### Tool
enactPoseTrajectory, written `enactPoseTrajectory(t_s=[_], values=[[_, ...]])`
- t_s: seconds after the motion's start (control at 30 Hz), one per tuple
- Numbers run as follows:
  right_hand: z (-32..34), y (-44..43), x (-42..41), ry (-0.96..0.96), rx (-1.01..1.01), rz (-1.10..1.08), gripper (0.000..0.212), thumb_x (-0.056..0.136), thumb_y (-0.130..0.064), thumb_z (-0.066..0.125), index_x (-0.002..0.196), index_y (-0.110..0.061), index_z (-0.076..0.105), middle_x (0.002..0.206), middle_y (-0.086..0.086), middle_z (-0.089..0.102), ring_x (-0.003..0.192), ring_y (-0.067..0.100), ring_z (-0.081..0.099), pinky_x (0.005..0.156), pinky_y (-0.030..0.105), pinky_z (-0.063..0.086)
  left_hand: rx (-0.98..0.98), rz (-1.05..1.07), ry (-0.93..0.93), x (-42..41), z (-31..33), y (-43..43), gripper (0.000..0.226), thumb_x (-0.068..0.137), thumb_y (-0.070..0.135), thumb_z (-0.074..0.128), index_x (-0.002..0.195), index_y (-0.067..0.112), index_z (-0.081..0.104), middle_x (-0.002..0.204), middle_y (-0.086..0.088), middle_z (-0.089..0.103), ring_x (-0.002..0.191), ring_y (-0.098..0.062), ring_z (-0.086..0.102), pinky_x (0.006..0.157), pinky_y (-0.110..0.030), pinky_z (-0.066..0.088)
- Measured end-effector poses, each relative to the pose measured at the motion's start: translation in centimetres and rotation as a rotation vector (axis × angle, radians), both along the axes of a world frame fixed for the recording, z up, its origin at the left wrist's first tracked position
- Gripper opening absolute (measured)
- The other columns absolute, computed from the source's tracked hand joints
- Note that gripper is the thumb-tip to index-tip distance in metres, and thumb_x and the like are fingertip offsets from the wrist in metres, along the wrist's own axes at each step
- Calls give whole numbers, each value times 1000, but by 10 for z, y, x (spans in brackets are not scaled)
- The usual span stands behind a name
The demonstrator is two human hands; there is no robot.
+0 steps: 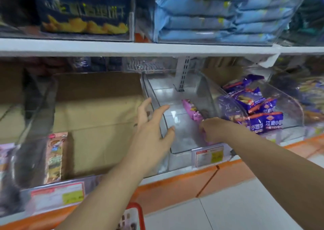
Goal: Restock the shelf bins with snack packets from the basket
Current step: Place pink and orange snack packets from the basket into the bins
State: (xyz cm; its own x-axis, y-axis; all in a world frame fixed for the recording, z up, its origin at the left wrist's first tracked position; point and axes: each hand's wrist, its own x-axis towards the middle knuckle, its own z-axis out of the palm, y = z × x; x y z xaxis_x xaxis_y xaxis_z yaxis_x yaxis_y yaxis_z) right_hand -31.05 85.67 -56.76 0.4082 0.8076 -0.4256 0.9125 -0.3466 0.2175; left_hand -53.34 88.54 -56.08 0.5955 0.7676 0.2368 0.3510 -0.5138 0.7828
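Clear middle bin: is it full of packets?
No, the clear middle bin holds only a few pink packets by its right wall.

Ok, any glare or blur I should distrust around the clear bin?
Head view: glare spots on the clear bin floor; blue packs above and the price tag are blurred, print unreadable; left-side packets smeared too; left hand and right hand, gripping a pink packet, look sharper.

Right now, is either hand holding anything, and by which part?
The right hand curls round a pink packet low in the clear bin; which part it grips is hidden. The left hand holds nothing, its fingers spread at the bin's left wall.
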Motion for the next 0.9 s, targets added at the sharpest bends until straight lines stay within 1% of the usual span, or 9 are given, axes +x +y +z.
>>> enactPoseTrajectory(t_s=[0.07, 0.13, 0.23, 0.33, 0.43, 0.53, 0.63, 0.77, 0.9], values=[[0, -1, -1, -3, -11, -7, 32, 92, -8, 46, 123, -7, 58, 122, 12, 58, 114, 29, 55, 93, 33, 48, -9, 13, 8, 0, 0, -1, 49, 92, 34, 53, 138, 40, 36, 143, 32, -4, 110, -32, 55, 101, -35, 42], [2, -5, -2, -14, 7, -32, 33, 93, -15, 45, 123, -11, 57, 130, 13, 51, 118, 31, 50, 96, 40, 47, -2, 25, 12, 0, 0, -2, 49, 92, 34, 53, 138, 40, 37, 143, 33, -3, 101, -29, 58, 102, -37, 41], [14, -13, -12, -55, 113, -81, 35, 94, -20, 41, 125, -13, 57, 132, 13, 48, 117, 35, 50, 94, 42, 45, 28, 32, 26, 0, -1, -2, 49, 93, 35, 52, 140, 38, 36, 146, 31, -4, 114, -34, 53, 105, -33, 37], [30, -28, -30, -46, 327, -74, 30, 96, -23, 38, 115, -14, 60, 119, 11, 60, 108, 32, 57, 79, 35, 43, 71, 42, 53, 0, -1, -5, 51, 94, 40, 49, 143, 38, 33, 153, 24, -7, 137, -22, 32, 108, -30, 28], [41, -50, -58, 28, 604, 14, 28, 97, -24, 40, 111, -21, 64, 113, 4, 64, 101, 25, 60, 74, 32, 47, 99, 45, 89, -4, 1, -15, 52, 96, 41, 46, 145, 38, 29, 157, 17, -8, 143, -17, 18, 111, -32, 26], [44, -76, -91, 140, 900, 98, 26, 96, -24, 46, 112, -23, 66, 109, -2, 66, 100, 19, 59, 78, 34, 50, 198, 37, 75, -20, 2, -33, 47, 97, 33, 47, 143, 31, 37, 158, 10, 7, 140, -15, 26, 109, -30, 28], [38, -105, -128, 262, 1064, 175, 18, 93, -21, 55, 103, -20, 69, 97, -5, 68, 90, 16, 60, 73, 34, 48, 348, 27, 61, -56, -3, -52, 39, 93, 33, 42, 128, 25, 54, 143, 5, 40, 124, -17, 47, 100, -34, 42], [16, -137, -173, 381, 968, 200, 16, 90, -23, 57, 100, -22, 69, 92, -9, 68, 81, 11, 57, 74, 31, 48, 367, 67, 163, -118, -21, -81, 40, 87, 36, 36, 112, 22, 64, 111, 2, 65, 99, -21, 62, 84, -33, 49], [-16, -153, -211, 473, 809, 209, 15, 88, -20, 60, 98, -20, 71, 96, -4, 72, 73, 4, 52, 77, 27, 49, 287, 145, 223, -186, -53, -104, 27, 89, 27, 48, 108, 24, 67, 107, 6, 67, 96, -17, 64, 80, -30, 50]])
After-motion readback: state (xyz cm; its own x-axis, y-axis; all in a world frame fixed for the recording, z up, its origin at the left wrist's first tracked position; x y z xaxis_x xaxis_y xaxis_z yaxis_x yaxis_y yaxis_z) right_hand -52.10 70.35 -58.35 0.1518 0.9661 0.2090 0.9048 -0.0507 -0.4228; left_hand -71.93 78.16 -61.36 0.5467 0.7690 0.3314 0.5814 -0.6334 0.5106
